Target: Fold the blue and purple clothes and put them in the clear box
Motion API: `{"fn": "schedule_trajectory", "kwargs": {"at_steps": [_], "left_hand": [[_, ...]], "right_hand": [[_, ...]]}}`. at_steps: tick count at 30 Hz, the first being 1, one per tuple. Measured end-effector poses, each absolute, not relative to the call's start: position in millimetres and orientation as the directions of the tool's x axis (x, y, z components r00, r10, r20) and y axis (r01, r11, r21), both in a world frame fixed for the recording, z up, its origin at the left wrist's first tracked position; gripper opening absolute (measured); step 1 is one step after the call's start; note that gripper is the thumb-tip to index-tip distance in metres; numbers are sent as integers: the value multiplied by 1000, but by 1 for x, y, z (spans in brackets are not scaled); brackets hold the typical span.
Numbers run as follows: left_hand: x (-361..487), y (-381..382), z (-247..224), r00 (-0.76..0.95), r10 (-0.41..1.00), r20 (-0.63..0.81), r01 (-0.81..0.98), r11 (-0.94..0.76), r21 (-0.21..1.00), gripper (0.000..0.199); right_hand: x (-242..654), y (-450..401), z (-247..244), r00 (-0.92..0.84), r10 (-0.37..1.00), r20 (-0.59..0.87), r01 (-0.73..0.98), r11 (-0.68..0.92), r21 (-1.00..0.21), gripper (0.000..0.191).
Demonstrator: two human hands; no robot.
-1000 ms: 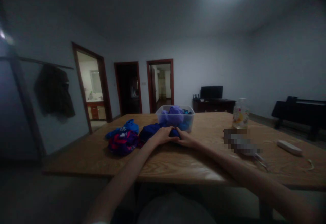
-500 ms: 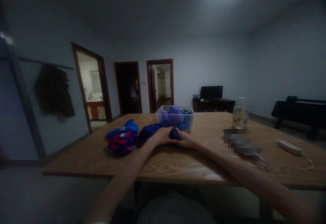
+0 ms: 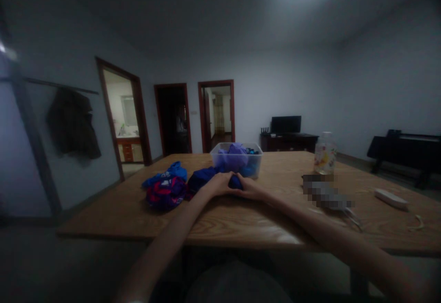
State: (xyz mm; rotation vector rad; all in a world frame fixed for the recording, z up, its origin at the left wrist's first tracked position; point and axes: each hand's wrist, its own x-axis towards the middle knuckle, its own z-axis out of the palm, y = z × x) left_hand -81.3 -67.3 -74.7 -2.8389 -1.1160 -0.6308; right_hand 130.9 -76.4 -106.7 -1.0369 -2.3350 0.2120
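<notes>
Both hands meet over dark blue cloth (image 3: 203,176) at the middle of the wooden table. My left hand (image 3: 220,184) and my right hand (image 3: 251,188) are closed round its right part, which shows between the thumbs and fingers. Just behind them stands a clear plastic box (image 3: 254,165) holding a purple bundle (image 3: 236,156) and smaller dark and blue items. To the left lie a bundle of purple and pink cloth (image 3: 167,192) and a bright blue cloth (image 3: 178,170), side by side. The far fingers are partly hidden by the cloth and hands.
On the table's (image 3: 275,229) right side stand a clear patterned jar (image 3: 325,156), a blurred-out grey object (image 3: 325,195) with a cord, and a white elongated object (image 3: 391,198) near a thin loop. Doorways and a cabinet with a screen (image 3: 286,124) are beyond.
</notes>
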Motion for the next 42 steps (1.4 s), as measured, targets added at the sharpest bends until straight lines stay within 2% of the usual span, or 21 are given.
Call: {"fn": "schedule_trajectory", "kwargs": {"at_steps": [23,42], "left_hand": [[-79,-62,-80,645,666,374,672,-727,137,73],[-77,-68,-76,638,682,358,686,-714,138,70]], "right_hand": [[130,-85,-101,-558,719,414,586,695,-416,78],[133,-78,-104,-587,709,391,596,705,-384,80]]}}
